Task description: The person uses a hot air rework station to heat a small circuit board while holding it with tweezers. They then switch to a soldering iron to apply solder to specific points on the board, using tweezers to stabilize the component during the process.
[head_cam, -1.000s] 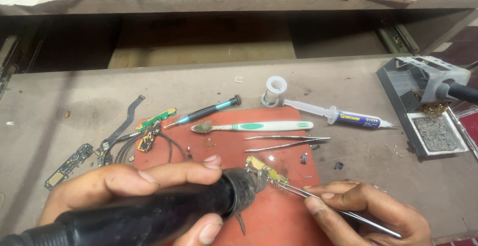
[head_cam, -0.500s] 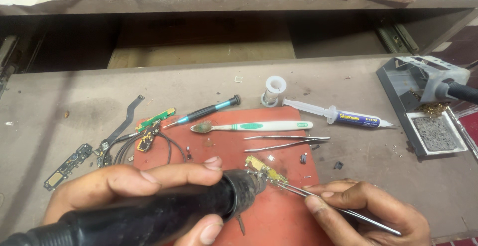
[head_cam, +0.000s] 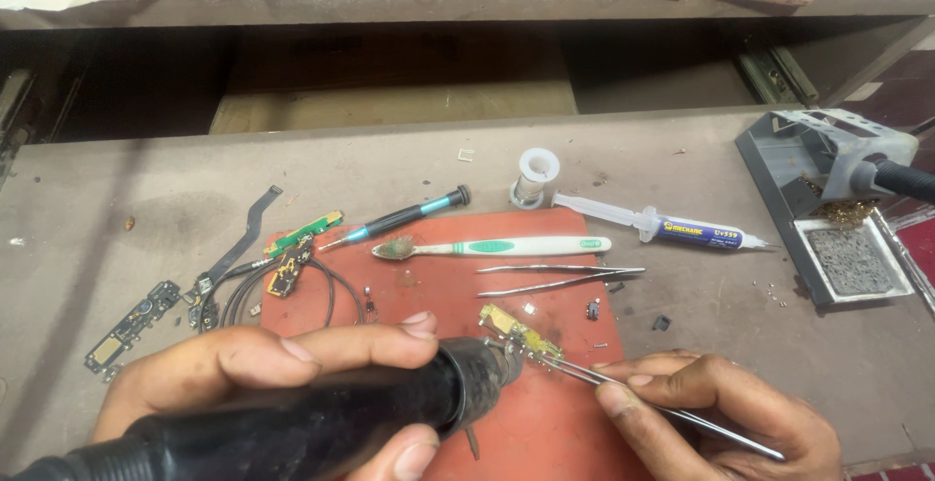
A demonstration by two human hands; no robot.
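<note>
The left hand (head_cam: pixel 263 374) wraps a black hot-air handle (head_cam: pixel 321 423), nozzle at a small yellow-green circuit board (head_cam: pixel 521 335) on the red mat (head_cam: pixel 545 432) — the right hand (head_cam: pixel 721 413) pinches tweezers (head_cam: pixel 623 388) whose tips touch that board.

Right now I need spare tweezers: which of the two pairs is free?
The tweezers lying on the red mat below the toothbrush; the other pair is in the right hand.

Red mat (head_cam: pixel 545 423), black hot-air handle (head_cam: pixel 292 432), white-and-green toothbrush (head_cam: pixel 497 246), yellow-green circuit board (head_cam: pixel 521 333), grey stand (head_cam: pixel 828 208).
</note>
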